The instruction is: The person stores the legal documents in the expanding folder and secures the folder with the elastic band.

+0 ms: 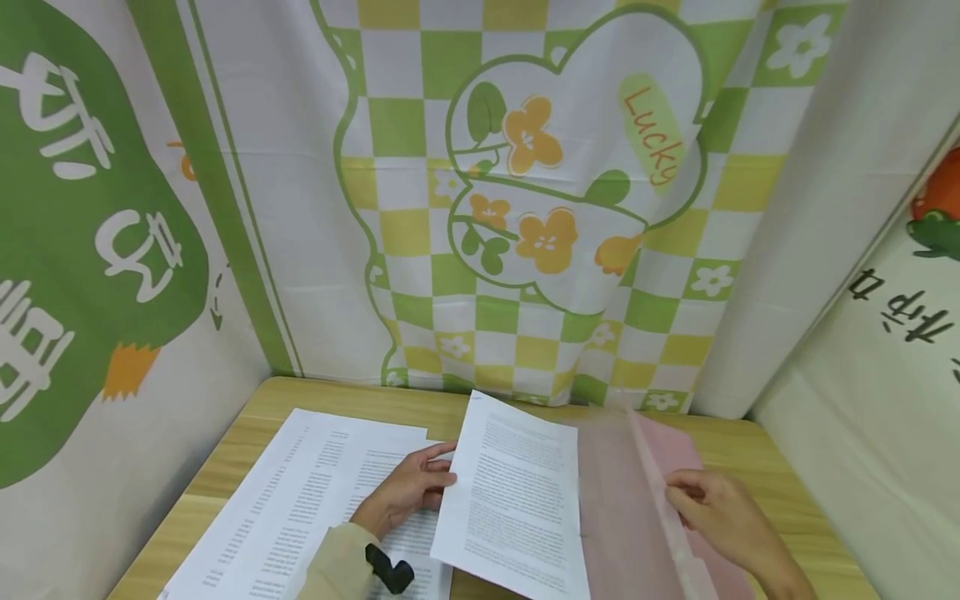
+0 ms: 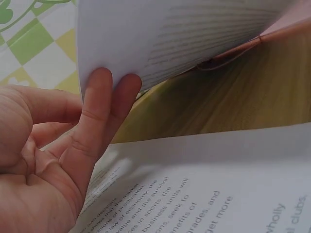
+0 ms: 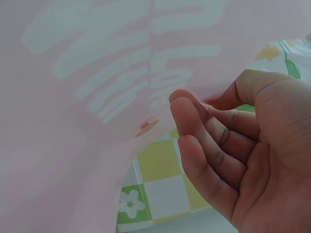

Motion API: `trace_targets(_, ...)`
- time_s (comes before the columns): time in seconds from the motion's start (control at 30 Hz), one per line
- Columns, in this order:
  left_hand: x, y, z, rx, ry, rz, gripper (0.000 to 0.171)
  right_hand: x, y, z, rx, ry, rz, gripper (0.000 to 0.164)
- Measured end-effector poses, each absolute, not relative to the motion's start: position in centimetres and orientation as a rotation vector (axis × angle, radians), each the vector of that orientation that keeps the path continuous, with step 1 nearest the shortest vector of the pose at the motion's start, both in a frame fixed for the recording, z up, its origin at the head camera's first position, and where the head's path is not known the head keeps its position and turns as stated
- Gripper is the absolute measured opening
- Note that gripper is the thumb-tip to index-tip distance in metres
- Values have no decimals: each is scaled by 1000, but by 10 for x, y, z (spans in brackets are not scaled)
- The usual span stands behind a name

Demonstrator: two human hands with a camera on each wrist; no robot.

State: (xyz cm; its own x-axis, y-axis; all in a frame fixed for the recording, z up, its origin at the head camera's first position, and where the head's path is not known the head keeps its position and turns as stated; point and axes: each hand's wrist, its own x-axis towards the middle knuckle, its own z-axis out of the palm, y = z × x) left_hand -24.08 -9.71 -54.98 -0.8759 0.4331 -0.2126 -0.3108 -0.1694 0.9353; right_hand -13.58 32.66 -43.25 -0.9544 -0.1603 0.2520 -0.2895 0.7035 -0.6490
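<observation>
A white printed sheet (image 1: 517, 492) is raised at a slant in the middle of the head view. My left hand (image 1: 414, 485) holds it by its left edge; in the left wrist view, fingertips (image 2: 99, 85) lie against the face of the paper (image 2: 126, 39). To the right stands a translucent pink file folder (image 1: 618, 500), its inner side along the sheet's right edge. My right hand (image 1: 723, 510) pinches the folder's edge. White lettering (image 3: 187, 60) and a small snap button (image 3: 146, 128) show on the folder in the right wrist view.
Several printed sheets (image 1: 300, 492) lie overlapping on the left of the wooden table (image 1: 360, 396), partly under my left forearm. A checked, flowered curtain (image 1: 540, 333) hangs behind the table, with printed cloth (image 1: 67, 250) at the left and more cloth (image 1: 870, 400) at the right.
</observation>
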Motion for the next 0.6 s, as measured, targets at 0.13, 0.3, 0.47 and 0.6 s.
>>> trace_targets(0.13,-242,-97,-548,150,1657,2078,67,-136,327,-433,328,-2757,1083,20)
trace_targets(0.3,-243,-96,-546,171,1644,2093,67,-136,327,-435,314,-2754,1073,17)
trace_targets(0.47,-245,-93,-547,171,1634,2098,66,-136,326,-436,350,-2723,1075,18)
trace_targets(0.6,-244,-91,-548,179,1641,2093,65,-136,326,-436,369,-2718,1089,21)
